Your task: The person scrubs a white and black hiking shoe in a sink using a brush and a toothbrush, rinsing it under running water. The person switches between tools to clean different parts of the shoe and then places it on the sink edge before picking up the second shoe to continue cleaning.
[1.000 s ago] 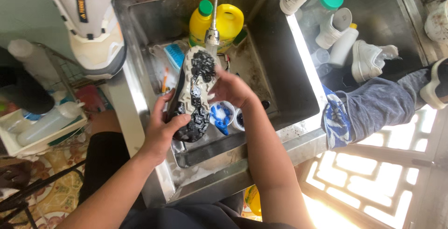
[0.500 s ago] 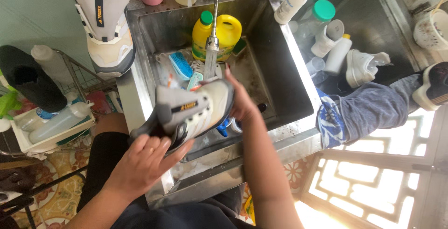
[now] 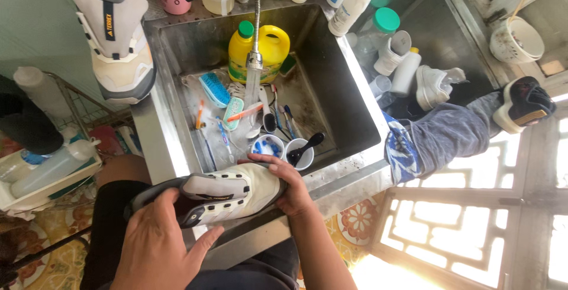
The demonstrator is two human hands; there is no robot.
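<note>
Sneaker (image 3: 228,195), cream and grey, on its side over sink (image 3: 355,112) front rim; my left hand (image 3: 157,240) grips heel, right hand (image 3: 290,186) grips toe.

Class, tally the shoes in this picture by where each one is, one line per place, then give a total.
Held in both hands, at the sink's front edge: 1
On the ledge left of the sink: 1
Right of the sink: 2
Total: 4
</note>
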